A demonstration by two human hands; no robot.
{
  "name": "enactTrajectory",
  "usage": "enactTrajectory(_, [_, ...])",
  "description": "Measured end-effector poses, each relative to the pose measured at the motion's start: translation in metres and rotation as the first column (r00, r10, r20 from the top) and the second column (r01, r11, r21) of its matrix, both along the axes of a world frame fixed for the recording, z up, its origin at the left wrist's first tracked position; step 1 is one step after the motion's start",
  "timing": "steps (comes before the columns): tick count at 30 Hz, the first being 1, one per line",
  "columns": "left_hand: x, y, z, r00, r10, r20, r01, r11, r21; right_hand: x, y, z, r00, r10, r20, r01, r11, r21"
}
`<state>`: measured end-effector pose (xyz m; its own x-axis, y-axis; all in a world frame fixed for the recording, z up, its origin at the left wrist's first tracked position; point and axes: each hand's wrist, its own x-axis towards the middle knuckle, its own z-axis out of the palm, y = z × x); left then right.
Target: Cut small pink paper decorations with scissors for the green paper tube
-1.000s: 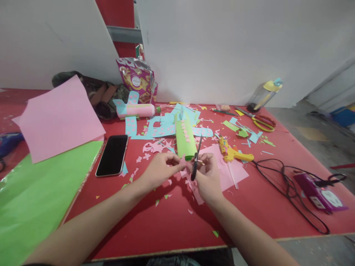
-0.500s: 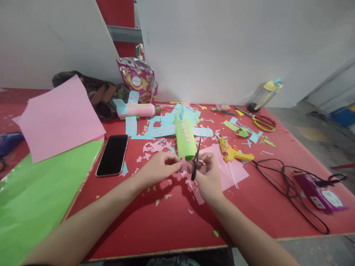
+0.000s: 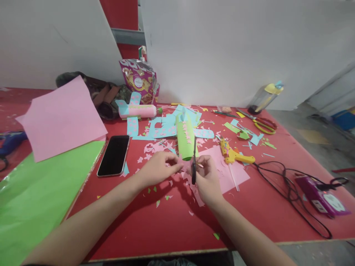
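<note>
My left hand (image 3: 163,166) pinches a small piece of pink paper (image 3: 185,165) between thumb and fingertips. My right hand (image 3: 206,177) holds black-handled scissors (image 3: 194,166), their blades pointing up and away from me; its fingertips are close to the same pink piece. Just beyond both hands lies a green paper-covered tube (image 3: 186,142) with a row of pink cutouts along it and light blue spotted wings (image 3: 203,133) at its sides. Pink scraps and a pink sheet (image 3: 235,171) lie beneath and beside the right hand.
A phone (image 3: 113,155) lies left, by large green (image 3: 50,192) and pink sheets (image 3: 63,122). A yellow glue gun (image 3: 235,155) with a black cord leads to a purple power strip (image 3: 321,194). Behind are a pink bottle model (image 3: 138,111), snack bag (image 3: 141,81), yellow-red scissors (image 3: 264,125) and clear bottle (image 3: 264,98).
The scissors have turned slightly to stand more upright in my right hand. My left hand stays on the pink piece. The whole view has shifted a little.
</note>
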<state>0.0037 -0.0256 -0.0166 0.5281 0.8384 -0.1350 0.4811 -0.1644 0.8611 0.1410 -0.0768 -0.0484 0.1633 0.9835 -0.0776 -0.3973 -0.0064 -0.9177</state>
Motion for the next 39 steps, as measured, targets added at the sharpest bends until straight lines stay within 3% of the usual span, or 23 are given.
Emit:
enactTrajectory(3, [-0.004,0.004,0.001,0.981,0.139,0.132,-0.136,0.990,-0.033,-0.001,-0.001,-0.003,0.996,0.079,-0.037,-0.080,0.997,-0.024])
enactTrajectory(8, [-0.008,0.006,-0.002,0.880,0.368,0.302,-0.364,0.929,-0.069,-0.003,-0.006,-0.008,0.975,0.213,-0.055,-0.217,0.974,-0.063])
enactTrajectory(14, [-0.007,0.004,0.000,0.836,0.425,0.347,-0.438,0.898,-0.044,-0.004,-0.011,-0.005,0.912,0.409,-0.026,-0.409,0.907,-0.100])
enactTrajectory(19, [-0.004,0.001,0.002,0.862,0.401,0.309,-0.423,0.906,0.004,-0.002,-0.014,-0.002,0.837,0.544,0.057,-0.534,0.835,-0.130])
enactTrajectory(27, [0.002,-0.007,-0.003,0.916,0.328,0.233,-0.354,0.931,0.084,-0.002,-0.013,0.000,0.849,0.519,0.104,-0.504,0.853,-0.139])
enactTrajectory(39, [0.011,-0.015,-0.003,0.889,0.392,0.238,-0.402,0.916,-0.008,-0.004,-0.014,0.002,0.893,0.424,0.149,-0.412,0.905,-0.104])
